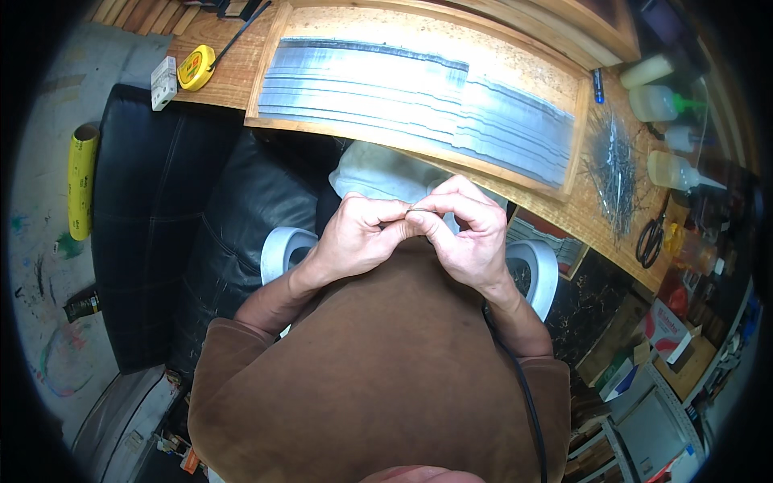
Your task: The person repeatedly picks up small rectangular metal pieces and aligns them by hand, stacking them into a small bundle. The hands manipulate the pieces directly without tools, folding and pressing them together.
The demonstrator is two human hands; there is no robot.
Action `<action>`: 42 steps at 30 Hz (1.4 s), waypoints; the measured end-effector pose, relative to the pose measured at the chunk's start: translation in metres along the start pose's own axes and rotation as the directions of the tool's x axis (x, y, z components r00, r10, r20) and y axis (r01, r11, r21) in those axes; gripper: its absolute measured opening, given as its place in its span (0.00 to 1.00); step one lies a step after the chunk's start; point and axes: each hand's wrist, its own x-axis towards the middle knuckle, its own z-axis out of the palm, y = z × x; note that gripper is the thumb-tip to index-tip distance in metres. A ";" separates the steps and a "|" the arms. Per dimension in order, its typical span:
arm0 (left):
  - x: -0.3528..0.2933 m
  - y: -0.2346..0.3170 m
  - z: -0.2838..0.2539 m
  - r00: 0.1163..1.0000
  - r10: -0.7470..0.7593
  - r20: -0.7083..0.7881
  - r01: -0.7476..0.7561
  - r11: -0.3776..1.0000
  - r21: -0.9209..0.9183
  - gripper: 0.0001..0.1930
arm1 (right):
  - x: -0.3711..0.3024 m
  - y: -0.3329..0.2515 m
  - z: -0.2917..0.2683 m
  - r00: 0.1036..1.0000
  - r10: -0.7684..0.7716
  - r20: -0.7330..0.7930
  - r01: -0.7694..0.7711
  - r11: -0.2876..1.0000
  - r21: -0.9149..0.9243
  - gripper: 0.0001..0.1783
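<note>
My left hand (360, 235) and my right hand (469, 233) meet in front of my chest, fingertips nearly touching. Both are closed in a pinch. A thin, dark, slightly curved wire-like piece (419, 211) shows at the right fingertips; most of it is hidden by the fingers, and its exact kind cannot be made out. Just beyond the hands lies a shallow wooden tray (354, 135) on the bench. Rows of flat grey, shiny strips (362, 84) fill much of it, stacked in two overlapping groups.
On the bench's right are a heap of thin metallic strands (616, 173), black scissors (651, 241), a blue marker (598, 86) and squeeze bottles (672, 171). A yellow tape measure (196, 68) and small white box (163, 83) sit at the left. White chair armrests (546, 282) flank me.
</note>
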 end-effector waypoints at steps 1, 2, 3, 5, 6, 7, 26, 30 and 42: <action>0.000 0.000 0.000 1.000 -0.008 0.010 0.008 1.000 0.005 0.07 | 0.000 0.000 0.000 1.000 -0.010 -0.013 0.010 1.000 -0.002 0.07; 0.001 0.001 0.001 1.000 -0.017 -0.001 0.017 1.000 -0.021 0.05 | 0.000 0.000 -0.001 1.000 0.002 -0.025 -0.002 1.000 -0.010 0.07; 0.002 0.003 0.002 1.000 -0.026 -0.009 0.026 0.999 -0.048 0.05 | -0.001 -0.002 -0.003 0.999 0.015 -0.040 -0.015 1.000 -0.020 0.07; 0.006 0.006 0.009 0.998 -0.005 -0.058 -0.001 0.995 -0.099 0.07 | -0.002 -0.011 -0.015 0.995 0.041 -0.094 -0.047 0.997 -0.065 0.06; 0.006 0.007 0.010 0.995 0.019 -0.097 -0.030 0.993 -0.116 0.08 | -0.004 -0.019 -0.025 0.989 0.054 -0.134 -0.067 0.994 -0.090 0.06; 0.008 0.008 0.014 0.990 0.046 -0.134 -0.064 0.988 -0.138 0.10 | -0.009 -0.027 -0.040 0.980 0.023 -0.200 -0.056 0.985 -0.161 0.06; 0.079 0.027 0.033 0.824 0.552 0.129 -0.567 0.802 0.188 0.08 | 0.006 -0.029 -0.070 0.959 -0.274 -0.074 0.247 0.933 -0.263 0.13; 0.087 0.013 0.038 0.779 0.623 0.072 -0.622 0.752 0.217 0.08 | 0.011 -0.010 -0.073 0.954 -0.296 -0.050 0.280 0.936 -0.213 0.16; 0.087 0.018 0.040 0.848 0.522 0.091 -0.529 0.827 0.191 0.10 | 0.004 -0.011 -0.067 0.966 -0.202 -0.162 0.167 0.965 -0.204 0.18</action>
